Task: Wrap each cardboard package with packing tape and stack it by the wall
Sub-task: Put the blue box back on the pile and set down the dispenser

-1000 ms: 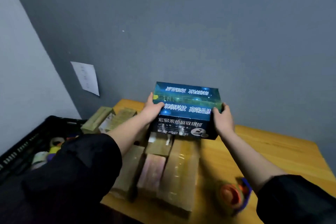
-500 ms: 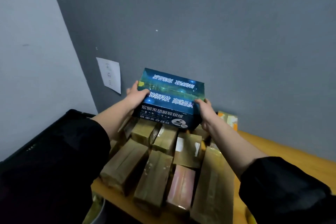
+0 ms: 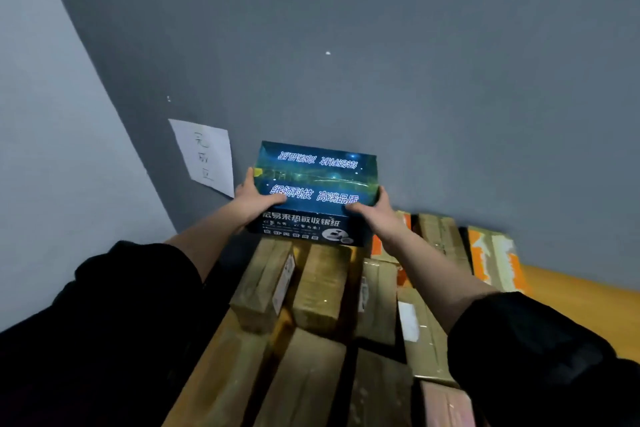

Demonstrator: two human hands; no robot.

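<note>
Grey wall corner, pretty tight: note stuck at left with handwriting I can't read. Left hand and right hand grip the blue box by its sides, right at the wall, over taped packages crowding the tabletop. Box has white Chinese print.

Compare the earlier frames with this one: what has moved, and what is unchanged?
The glossy blue printed box has been carried away from the person, over the taped brown cardboard packages, up to the grey wall. Unchanged: left hand and right hand still grip its two ends.
</note>
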